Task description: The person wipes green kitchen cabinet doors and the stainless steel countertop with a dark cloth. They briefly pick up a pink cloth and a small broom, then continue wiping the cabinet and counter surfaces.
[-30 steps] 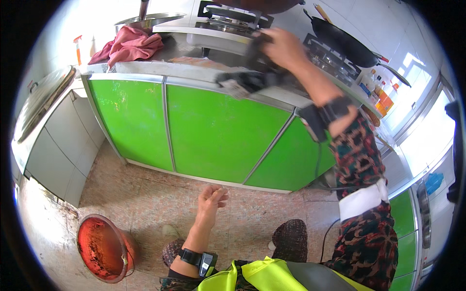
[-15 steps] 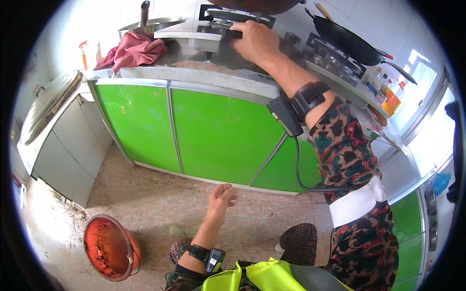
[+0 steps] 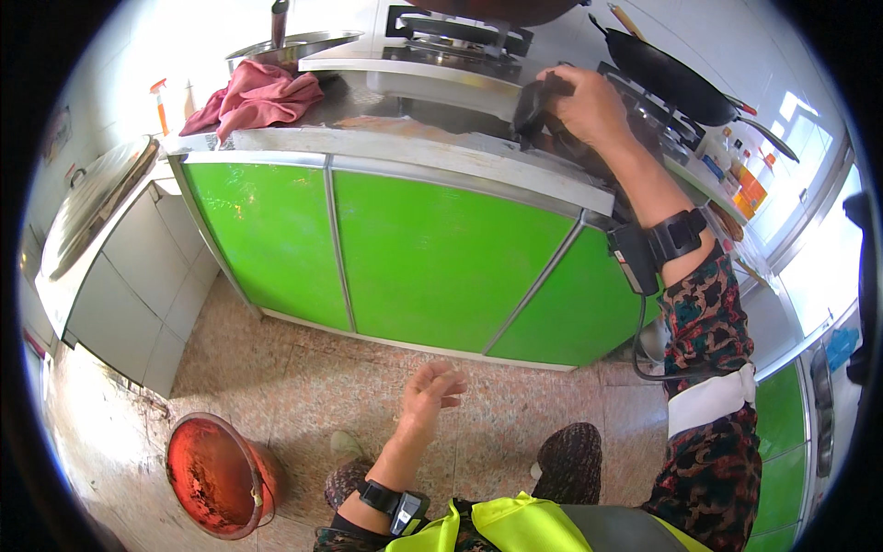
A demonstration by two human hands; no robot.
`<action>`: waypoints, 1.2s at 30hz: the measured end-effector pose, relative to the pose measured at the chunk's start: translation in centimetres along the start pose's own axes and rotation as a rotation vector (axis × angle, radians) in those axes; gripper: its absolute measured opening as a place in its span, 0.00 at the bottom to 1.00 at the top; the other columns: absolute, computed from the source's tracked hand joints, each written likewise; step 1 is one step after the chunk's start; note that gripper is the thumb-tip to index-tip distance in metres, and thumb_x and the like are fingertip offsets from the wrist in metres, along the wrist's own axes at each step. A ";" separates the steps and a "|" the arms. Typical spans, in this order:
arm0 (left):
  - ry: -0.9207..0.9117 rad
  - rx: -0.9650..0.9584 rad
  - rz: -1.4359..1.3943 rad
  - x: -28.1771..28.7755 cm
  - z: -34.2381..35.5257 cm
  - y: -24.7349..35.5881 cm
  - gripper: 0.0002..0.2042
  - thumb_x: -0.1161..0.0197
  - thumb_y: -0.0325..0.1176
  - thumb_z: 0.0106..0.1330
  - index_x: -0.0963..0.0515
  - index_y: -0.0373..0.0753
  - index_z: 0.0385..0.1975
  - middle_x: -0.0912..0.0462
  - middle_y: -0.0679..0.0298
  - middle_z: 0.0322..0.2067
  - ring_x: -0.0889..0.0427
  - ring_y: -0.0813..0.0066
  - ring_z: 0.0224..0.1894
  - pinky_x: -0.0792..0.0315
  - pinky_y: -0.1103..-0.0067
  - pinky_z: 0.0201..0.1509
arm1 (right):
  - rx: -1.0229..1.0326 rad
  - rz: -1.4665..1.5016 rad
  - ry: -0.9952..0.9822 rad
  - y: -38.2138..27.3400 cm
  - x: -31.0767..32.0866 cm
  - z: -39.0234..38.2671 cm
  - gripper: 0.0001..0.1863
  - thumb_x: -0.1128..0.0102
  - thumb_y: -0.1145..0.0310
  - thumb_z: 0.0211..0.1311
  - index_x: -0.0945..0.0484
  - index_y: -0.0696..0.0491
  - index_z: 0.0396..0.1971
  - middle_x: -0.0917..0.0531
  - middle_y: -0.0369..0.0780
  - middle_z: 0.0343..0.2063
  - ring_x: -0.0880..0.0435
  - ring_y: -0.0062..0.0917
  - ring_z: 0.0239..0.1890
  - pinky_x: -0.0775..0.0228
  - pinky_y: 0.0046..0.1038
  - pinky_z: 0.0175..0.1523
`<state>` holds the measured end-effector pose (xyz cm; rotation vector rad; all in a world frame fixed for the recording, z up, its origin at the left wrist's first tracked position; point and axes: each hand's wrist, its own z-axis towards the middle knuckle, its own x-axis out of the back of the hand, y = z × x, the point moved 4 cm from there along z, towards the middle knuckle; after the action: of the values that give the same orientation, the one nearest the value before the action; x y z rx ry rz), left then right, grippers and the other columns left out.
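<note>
My right hand (image 3: pixel 589 106) is closed on a dark cloth (image 3: pixel 536 110), pressed on the grimy grey counter (image 3: pixel 405 140) between the two burners of the gas stove (image 3: pixel 457 53). A pink cloth (image 3: pixel 267 97) lies at the counter's left, beside a steel pan (image 3: pixel 322 39). My left hand (image 3: pixel 430 391) hangs low over the floor, holding nothing, its fingers apart and loosely curved.
A black wok (image 3: pixel 662 74) sits over the right burner, with bottles (image 3: pixel 745 184) beside it. Green cabinet doors (image 3: pixel 451 258) front the counter. An orange bucket (image 3: pixel 216 474) stands on the floor at lower left, near a tiled ledge with a large lid (image 3: pixel 97 202).
My right hand swept left along the counter half a second ago and is now back to the right with the dark cloth. My left hand has shifted slightly rightward in view.
</note>
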<state>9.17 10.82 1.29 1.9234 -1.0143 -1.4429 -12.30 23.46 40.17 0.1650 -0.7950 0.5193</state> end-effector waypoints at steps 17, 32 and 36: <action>0.094 -0.103 0.028 2.7 0.5 1.0 0.13 0.40 0.41 0.65 0.27 0.40 0.42 0.17 0.61 0.39 0.17 0.73 0.38 0.26 0.77 0.39 | 0.109 -0.032 0.017 -4.0 -2.8 2.3 0.18 0.37 0.58 0.50 0.16 0.42 0.43 0.15 0.42 0.39 0.17 0.42 0.44 0.26 0.40 0.49; 0.128 -0.118 -0.091 3.7 0.1 2.1 0.16 0.36 0.40 0.62 0.26 0.38 0.44 0.18 0.64 0.35 0.18 0.75 0.36 0.27 0.78 0.37 | 0.223 -0.020 0.034 -11.9 -6.8 7.1 0.16 0.38 0.56 0.50 0.15 0.43 0.40 0.15 0.46 0.35 0.17 0.45 0.42 0.25 0.42 0.47; 0.115 -0.094 -0.093 3.6 0.3 1.9 0.14 0.36 0.39 0.62 0.25 0.38 0.42 0.18 0.64 0.35 0.18 0.74 0.37 0.27 0.79 0.37 | 0.240 -0.018 0.049 -9.4 -5.5 5.4 0.18 0.38 0.55 0.48 0.15 0.45 0.39 0.15 0.45 0.36 0.17 0.44 0.43 0.25 0.41 0.48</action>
<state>8.98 6.78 0.67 1.9827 -0.8006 -1.3865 -14.25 11.40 40.47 0.3791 -0.6813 0.5985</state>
